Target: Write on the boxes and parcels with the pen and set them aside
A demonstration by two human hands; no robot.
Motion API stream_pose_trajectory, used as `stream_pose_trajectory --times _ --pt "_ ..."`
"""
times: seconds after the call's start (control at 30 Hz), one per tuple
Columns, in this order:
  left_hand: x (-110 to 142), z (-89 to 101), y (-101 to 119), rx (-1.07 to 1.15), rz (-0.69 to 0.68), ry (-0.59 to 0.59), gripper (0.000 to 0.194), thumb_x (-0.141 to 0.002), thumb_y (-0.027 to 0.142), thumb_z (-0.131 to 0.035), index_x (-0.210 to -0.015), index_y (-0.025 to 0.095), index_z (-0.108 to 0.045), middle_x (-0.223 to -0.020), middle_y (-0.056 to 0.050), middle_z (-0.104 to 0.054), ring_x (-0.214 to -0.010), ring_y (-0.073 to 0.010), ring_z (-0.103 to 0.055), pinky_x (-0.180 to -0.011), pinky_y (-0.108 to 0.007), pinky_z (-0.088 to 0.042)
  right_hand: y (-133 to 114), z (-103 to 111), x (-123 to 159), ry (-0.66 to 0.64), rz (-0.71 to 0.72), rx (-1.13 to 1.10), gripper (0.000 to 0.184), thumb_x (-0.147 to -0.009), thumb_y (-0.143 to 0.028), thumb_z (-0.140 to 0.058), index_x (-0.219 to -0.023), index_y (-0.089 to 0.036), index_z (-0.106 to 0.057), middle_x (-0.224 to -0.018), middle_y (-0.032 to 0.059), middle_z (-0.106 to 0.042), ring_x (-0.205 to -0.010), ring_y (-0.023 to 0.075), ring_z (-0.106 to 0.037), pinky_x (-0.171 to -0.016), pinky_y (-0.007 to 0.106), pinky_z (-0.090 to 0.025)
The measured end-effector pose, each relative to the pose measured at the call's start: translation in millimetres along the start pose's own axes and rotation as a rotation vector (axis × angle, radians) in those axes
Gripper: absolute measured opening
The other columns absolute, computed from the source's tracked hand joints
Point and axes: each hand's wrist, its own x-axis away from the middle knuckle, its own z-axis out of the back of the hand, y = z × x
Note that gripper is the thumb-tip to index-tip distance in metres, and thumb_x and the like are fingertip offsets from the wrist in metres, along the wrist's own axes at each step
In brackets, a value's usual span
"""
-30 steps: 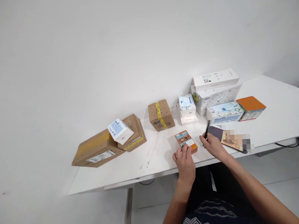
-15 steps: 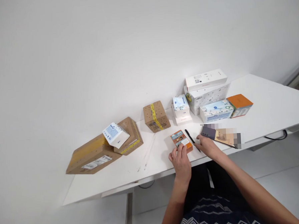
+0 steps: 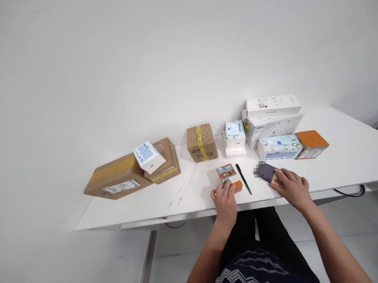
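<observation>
My left hand (image 3: 225,203) is at the near end of a small orange box (image 3: 226,171) with printed pictures; its bent fingers rest on top and grip the edge. Just to the right of that box, a black pen (image 3: 243,178) lies slantwise on the white table (image 3: 142,213). My right hand (image 3: 293,189) is closed over the right part of a flat dark phone (image 3: 267,171) with a picture on its back. Fingers cover much of the phone, and its left end is blurred out.
Brown cartons (image 3: 114,175) stand at the left, with a white-blue tissue pack (image 3: 150,157) on top. A taped brown box (image 3: 201,143) is in the middle. White boxes (image 3: 272,105), another tissue pack (image 3: 279,147) and an orange-topped box (image 3: 312,139) stand at the back right.
My right hand has left the pen and moved right onto the phone. The pen lies in about the same place. My left hand stays on the orange box. The view has shifted slightly.
</observation>
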Motion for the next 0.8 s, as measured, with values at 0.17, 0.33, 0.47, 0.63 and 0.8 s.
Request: stream_pose_trajectory --times 0.17,0.33,0.47,0.63,0.8 --pt "0 1.6 0 -0.016 0.002 0.005 0.029 -0.086 0.01 -0.05 -0.105 0.024 -0.067 -0.111 -0.004 -0.07 -0.097 -0.0201 -0.057 -0.083 -0.036 -0.038 -10 11 2 -0.003 -0.002 0.025 0.048 -0.084 -0.049 -0.048 -0.125 -0.025 -0.056 -0.125 0.0138 -0.059 -0.109 0.0368 -0.051 -0.085 0.052 -0.042" --pt "-1 2.7 1 0.0 0.008 0.017 0.029 -0.087 0.009 -0.049 -0.105 0.024 -0.066 -0.112 -0.004 -0.07 -0.096 -0.0197 -0.057 -0.081 -0.036 -0.037 -17 25 6 -0.067 -0.072 -0.166 0.055 -0.079 -0.048 -0.054 -0.127 -0.02 -0.056 -0.115 0.017 -0.063 -0.103 0.0387 -0.055 -0.079 0.051 -0.047" --pt "-1 3.1 2 -0.016 0.004 0.046 0.028 -0.086 0.008 -0.051 -0.104 0.022 -0.066 -0.113 -0.002 -0.07 -0.095 -0.0199 -0.057 -0.083 -0.037 -0.036 -29 45 14 -0.177 -0.189 -0.776 0.066 -0.073 -0.056 -0.062 -0.128 -0.02 -0.054 -0.107 0.0131 -0.067 -0.096 0.031 -0.061 -0.082 0.045 -0.05" --pt "1 5.7 5 -0.064 0.0 -0.007 0.034 -0.083 0.006 -0.05 -0.109 0.023 -0.065 -0.116 -0.005 -0.068 -0.1 -0.0205 -0.057 -0.086 -0.037 -0.038 -80 79 37 -0.463 -0.488 -1.678 0.059 -0.083 -0.066 -0.039 -0.113 -0.021 -0.063 -0.107 0.0133 -0.071 -0.083 0.0289 -0.069 -0.071 0.043 -0.056" --pt "7 11.2 11 0.072 0.081 -0.229 0.046 -0.087 0.018 -0.05 -0.132 0.028 -0.052 -0.133 -0.006 -0.058 -0.115 -0.0256 -0.051 -0.096 -0.047 -0.036 -131 94 62 -0.783 -0.7 -2.133 0.054 -0.081 -0.061 -0.048 -0.101 -0.017 -0.071 -0.085 0.0127 -0.075 -0.077 0.0286 -0.07 -0.069 0.043 -0.056"
